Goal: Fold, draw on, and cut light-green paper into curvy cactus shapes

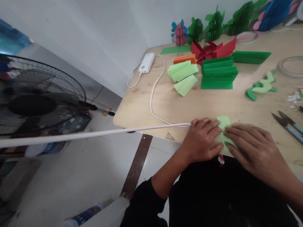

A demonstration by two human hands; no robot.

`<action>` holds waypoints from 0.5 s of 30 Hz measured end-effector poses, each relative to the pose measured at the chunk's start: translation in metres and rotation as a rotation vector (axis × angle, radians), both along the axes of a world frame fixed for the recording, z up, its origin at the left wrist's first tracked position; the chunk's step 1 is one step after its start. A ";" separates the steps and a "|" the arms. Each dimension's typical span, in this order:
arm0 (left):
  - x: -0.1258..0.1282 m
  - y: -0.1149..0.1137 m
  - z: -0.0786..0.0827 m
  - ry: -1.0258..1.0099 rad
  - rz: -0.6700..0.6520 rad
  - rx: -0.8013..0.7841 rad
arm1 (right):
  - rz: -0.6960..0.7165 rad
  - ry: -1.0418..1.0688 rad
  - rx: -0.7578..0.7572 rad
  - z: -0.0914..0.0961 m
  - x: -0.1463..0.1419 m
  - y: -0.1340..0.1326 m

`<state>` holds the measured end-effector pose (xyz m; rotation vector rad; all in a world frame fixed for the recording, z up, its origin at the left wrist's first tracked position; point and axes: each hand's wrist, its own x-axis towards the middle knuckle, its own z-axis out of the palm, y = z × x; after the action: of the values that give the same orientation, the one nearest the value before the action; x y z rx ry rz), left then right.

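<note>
While we press the light green paper [223, 123] flat at the near edge of the table [213, 101], our left hand [201, 140] pins one side and our right hand [253, 149] covers the other, seemingly to stop it sliding. Neither grip closes on anything: the fingers lie flat and outstretched on the sheet. Folded green stacks [219, 74] lie loose farther back, in no tray or box, with scissors [286, 124] to the right.
</note>
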<state>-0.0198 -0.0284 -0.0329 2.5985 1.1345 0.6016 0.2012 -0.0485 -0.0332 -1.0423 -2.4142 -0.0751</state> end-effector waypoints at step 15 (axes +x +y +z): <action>-0.001 0.000 0.000 -0.073 0.006 -0.002 | 0.014 -0.009 0.040 -0.001 0.000 0.000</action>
<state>-0.0212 -0.0284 -0.0329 2.5505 1.1199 0.6905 0.2014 -0.0483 -0.0342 -1.0090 -2.4179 -0.1233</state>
